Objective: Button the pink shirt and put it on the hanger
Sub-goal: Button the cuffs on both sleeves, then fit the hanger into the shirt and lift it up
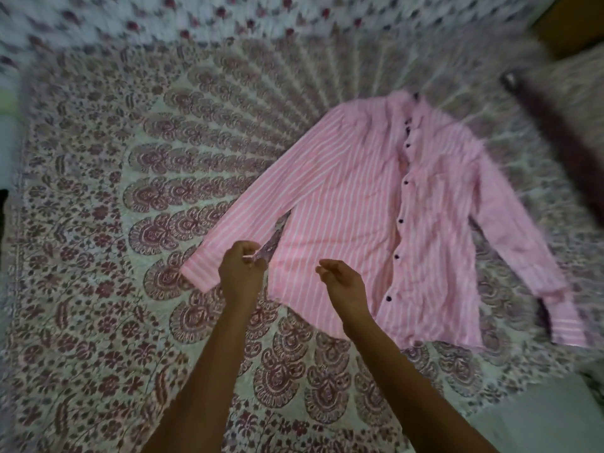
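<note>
The pink shirt [353, 197] with white stripes lies flat and face up on the bed, collar far, hem near. Dark buttons [401, 220] run down its placket and the front panels lie together. Its sleeves spread out to both sides. My left hand [240, 273] is over the left sleeve near the cuff [197, 273], fingers curled and pinching the sleeve's inner edge. My right hand [343, 282] hovers above the lower left part of the shirt front, fingers loosely curled with nothing in them. No hanger shows in the view.
A floral patterned bedsheet [130, 223] covers the whole bed. A patterned pillow [568, 125] lies at the far right beside the shirt's shoulder. A small dark item [543, 313] sits next to the right cuff. Pale grey cloth [539, 420] fills the near right corner.
</note>
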The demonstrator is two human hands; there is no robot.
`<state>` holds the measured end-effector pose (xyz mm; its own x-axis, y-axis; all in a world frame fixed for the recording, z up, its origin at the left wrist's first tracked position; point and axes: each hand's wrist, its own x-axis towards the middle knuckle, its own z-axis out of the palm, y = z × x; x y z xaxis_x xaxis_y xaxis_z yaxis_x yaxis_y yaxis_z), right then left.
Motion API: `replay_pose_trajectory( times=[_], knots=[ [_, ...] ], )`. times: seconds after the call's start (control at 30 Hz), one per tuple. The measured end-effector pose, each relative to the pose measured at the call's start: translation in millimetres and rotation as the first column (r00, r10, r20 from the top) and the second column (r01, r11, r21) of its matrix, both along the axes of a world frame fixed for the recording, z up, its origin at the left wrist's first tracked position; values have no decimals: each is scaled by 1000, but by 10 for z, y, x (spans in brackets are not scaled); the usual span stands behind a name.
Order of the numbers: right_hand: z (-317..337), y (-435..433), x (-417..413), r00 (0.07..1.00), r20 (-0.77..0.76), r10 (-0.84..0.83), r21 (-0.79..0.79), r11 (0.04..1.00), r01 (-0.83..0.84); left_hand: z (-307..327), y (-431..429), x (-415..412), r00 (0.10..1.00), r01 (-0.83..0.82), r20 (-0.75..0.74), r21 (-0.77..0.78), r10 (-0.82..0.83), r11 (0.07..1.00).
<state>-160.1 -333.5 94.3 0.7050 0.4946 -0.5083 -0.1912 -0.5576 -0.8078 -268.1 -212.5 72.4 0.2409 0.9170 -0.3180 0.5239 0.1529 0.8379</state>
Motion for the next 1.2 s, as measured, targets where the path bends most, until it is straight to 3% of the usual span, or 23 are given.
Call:
replay_pose_trajectory(
  times=[0.2,0.47,0.87,1.2],
  knots=[
    [449,-309,615,989,93,-117,66,992,112,532,-218,715,976,198,81,75,-204,977],
    [737,-646,1643,962,58,-268,207,946,251,943,-404,1845,937,323,70,205,-343,924],
    [782,-621,3292,967,35,-251,285,930,231,1125,-540,3501,952,278,69,210,-297,937],
    [230,107,4243,979,70,-192,199,964,175,616,46,4339,960,279,-19,204,-281,939]
  ],
)
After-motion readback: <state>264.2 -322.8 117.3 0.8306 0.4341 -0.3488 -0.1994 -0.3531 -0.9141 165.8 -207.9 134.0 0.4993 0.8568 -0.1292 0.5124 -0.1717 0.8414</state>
